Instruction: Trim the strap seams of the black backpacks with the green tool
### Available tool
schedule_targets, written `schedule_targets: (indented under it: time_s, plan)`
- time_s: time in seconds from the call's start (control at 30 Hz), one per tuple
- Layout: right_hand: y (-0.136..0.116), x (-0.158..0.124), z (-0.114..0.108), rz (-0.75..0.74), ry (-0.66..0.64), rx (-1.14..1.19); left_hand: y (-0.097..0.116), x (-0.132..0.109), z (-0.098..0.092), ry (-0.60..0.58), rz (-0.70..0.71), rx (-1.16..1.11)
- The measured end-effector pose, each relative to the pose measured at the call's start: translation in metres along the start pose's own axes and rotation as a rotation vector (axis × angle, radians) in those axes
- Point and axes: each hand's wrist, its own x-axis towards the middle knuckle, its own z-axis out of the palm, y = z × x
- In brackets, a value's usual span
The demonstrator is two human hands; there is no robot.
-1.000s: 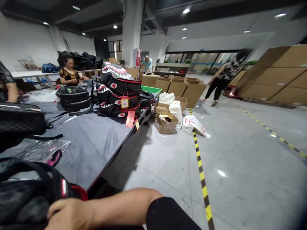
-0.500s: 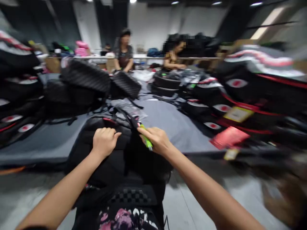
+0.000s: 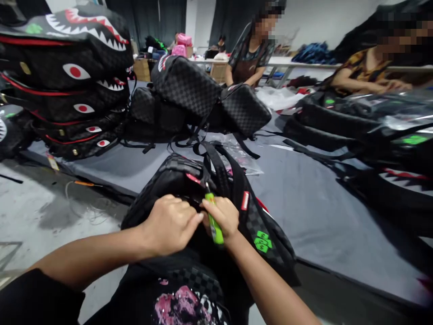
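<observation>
A black checkered backpack [image 3: 189, 180] lies in front of me at the near edge of the grey table [image 3: 304, 198], straps up. My left hand [image 3: 171, 223] is closed, pinching the top of the backpack. My right hand [image 3: 221, 216] is closed on a green lighter [image 3: 214, 225], held upright against the backpack right beside my left fingers. A red tag and a green patch [image 3: 263, 241] show on the backpack's right side.
Shark-mouth backpacks [image 3: 67, 76] are stacked at the left. Black checkered bags [image 3: 189, 85] are piled at the middle, more bags [image 3: 372, 131] at the right. Two people [image 3: 253, 49] work across the table. Clear plastic bags [image 3: 241, 155] lie on it.
The view has swung left from the aisle to the table. Both hands have come together on the backpack's top, and the green lighter is now held upright against it.
</observation>
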Motion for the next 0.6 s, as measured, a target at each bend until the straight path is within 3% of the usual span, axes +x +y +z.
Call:
schedule_targets:
  time_s: [0.1, 0.2, 0.27, 0.3, 0.37, 0.5, 0.6]
  plan:
    - [-0.003, -0.006, -0.010, -0.067, -0.063, 0.036, 0.003, -0.004, -0.012, -0.051, -0.003, -0.062]
    - [0.007, -0.008, -0.005, 0.007, -0.081, 0.010, -0.023, 0.012, -0.009, 0.138, 0.049, 0.038]
    - [0.016, -0.009, 0.004, 0.076, -0.064, -0.016, -0.047, 0.031, -0.005, 0.287, 0.017, 0.101]
    - [0.018, -0.010, 0.008, 0.090, -0.052, -0.030, -0.058, 0.042, -0.004, 0.300, -0.009, 0.104]
    - [0.017, -0.011, 0.014, 0.091, -0.033, -0.051, -0.074, 0.067, 0.001, 0.184, -0.064, 0.079]
    - [-0.009, -0.007, 0.013, 0.244, 0.009, 0.033, -0.090, 0.110, 0.025, -0.204, -0.185, 0.116]
    - [-0.026, -0.003, 0.008, 0.330, -0.043, 0.114, -0.095, 0.128, 0.050, -0.249, -0.256, 0.187]
